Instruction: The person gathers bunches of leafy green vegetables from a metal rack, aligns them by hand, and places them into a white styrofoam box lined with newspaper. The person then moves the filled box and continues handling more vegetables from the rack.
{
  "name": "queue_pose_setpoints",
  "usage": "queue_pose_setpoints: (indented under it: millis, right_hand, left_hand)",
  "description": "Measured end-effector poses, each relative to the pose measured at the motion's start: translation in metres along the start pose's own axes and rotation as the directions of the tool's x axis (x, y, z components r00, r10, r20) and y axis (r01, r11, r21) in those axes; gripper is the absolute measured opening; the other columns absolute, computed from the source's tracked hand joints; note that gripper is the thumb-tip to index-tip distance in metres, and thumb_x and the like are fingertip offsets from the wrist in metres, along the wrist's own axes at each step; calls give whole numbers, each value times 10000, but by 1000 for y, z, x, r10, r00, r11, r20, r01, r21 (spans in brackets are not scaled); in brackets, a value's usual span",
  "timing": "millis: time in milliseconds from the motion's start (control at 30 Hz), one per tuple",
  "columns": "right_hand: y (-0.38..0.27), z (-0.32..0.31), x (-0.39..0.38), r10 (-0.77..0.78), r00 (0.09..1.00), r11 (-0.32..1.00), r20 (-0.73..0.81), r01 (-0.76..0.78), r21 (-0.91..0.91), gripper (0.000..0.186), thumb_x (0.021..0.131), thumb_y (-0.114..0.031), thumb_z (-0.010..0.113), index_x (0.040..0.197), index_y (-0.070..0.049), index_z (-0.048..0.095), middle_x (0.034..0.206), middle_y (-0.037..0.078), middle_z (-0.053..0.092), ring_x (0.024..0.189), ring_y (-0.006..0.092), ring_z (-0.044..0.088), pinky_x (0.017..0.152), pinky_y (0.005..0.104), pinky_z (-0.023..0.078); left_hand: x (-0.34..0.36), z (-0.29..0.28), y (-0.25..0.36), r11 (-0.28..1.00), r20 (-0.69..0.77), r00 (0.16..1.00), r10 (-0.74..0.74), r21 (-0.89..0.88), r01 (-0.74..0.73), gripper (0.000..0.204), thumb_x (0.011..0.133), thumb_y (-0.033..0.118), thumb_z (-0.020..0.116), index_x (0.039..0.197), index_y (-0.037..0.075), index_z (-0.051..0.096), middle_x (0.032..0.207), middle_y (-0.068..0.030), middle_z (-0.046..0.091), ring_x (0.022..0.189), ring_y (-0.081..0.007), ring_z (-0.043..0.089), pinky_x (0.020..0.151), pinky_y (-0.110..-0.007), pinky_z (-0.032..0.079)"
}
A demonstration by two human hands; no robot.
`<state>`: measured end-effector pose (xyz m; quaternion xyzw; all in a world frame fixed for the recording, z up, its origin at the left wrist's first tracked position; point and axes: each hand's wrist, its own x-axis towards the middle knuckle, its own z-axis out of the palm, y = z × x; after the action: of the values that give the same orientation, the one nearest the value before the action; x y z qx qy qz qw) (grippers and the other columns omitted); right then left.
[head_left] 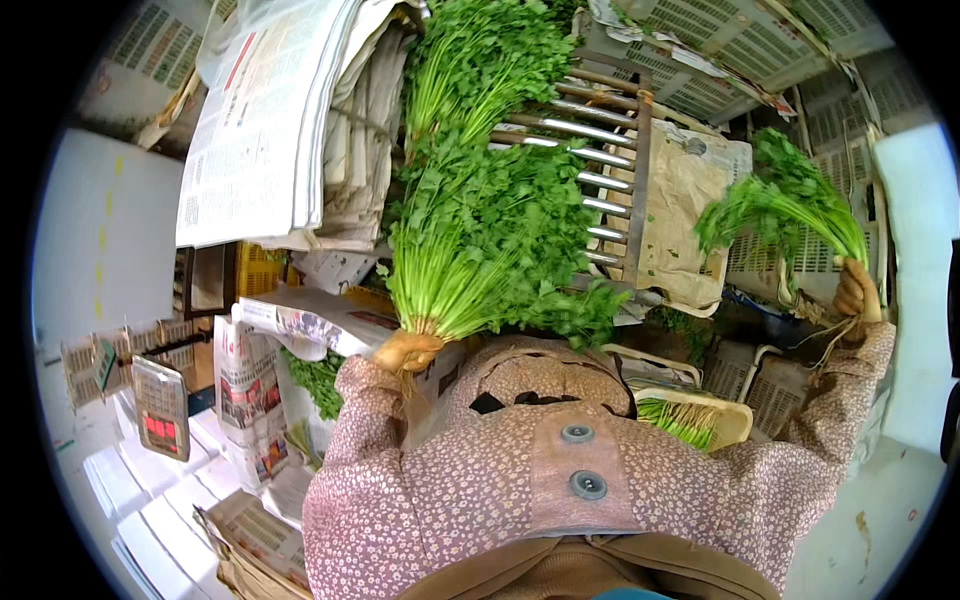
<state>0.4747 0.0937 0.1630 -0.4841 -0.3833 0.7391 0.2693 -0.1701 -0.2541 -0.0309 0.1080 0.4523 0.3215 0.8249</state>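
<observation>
Low on stems, left fingers clamped round large leafy bunch, right fingers round smaller bunch.

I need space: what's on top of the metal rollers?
Leafy greens spread over part of the metal rollers; the left hand grips the nearer bunch. The greens hide the rollers' left ends; what lies underneath them cannot be seen.

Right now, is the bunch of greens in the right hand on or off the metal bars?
Off: the right hand grips the bunch near its roots, away to the right of the bars, with brown paper showing between.
</observation>
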Motion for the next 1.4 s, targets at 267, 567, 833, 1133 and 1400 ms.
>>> queue_pose_setpoints:
  millis: [267, 567, 833, 1133, 1400]
  right_hand:
    - [-11, 117, 116, -179, 984, 977, -14, 179, 113, 317, 944, -201, 486, 1186, 3, 516, 499, -76, 325, 358, 13, 237, 324, 191, 200]
    - [-15, 362, 246, -418, 905, 868, 82, 371, 331, 397, 934, -176, 485, 1287, -5, 420, 489, -69, 352, 364, 26, 263, 319, 177, 232]
    - [196, 552, 327, 117, 980, 939, 162, -162, 302, 340, 906, -276, 534, 1144, -35, 514, 519, -62, 400, 393, 58, 337, 355, 213, 299]
    - [220, 526, 343, 216, 930, 950, 297, -271, 157, 402, 904, -351, 532, 1170, -53, 486, 754, 11, 563, 625, 144, 526, 598, 320, 462]
    - [146, 430, 260, 56, 949, 835, 310, 126, -536, 519, 880, -383, 544, 1221, 6, 499, 947, 99, 631, 809, 175, 591, 718, 309, 474]
  left_hand:
    - [12, 17, -16, 1000, -111, 994, -6, 0, 6, 49, 841, 90, 589, 828, 45, 573, 546, 0, 457, 395, -61, 343, 352, -209, 217]
    - [13, 23, -26, 990, 21, 997, 79, -115, -76, 137, 851, 93, 577, 979, 46, 580, 578, 37, 459, 431, -38, 356, 379, -185, 236]
    - [17, 44, -21, 983, 80, 988, 133, -140, -121, 69, 832, 106, 600, 802, 45, 592, 551, 6, 470, 412, -56, 343, 363, -209, 207]
    - [15, 37, -19, 993, 93, 990, 108, -55, -103, 143, 827, 143, 621, 718, 63, 575, 554, 3, 479, 411, -57, 345, 372, -209, 214]
    - [15, 42, -10, 987, 137, 985, 108, -132, -90, 97, 847, 134, 586, 797, 57, 556, 545, 6, 466, 410, -52, 354, 362, -201, 224]
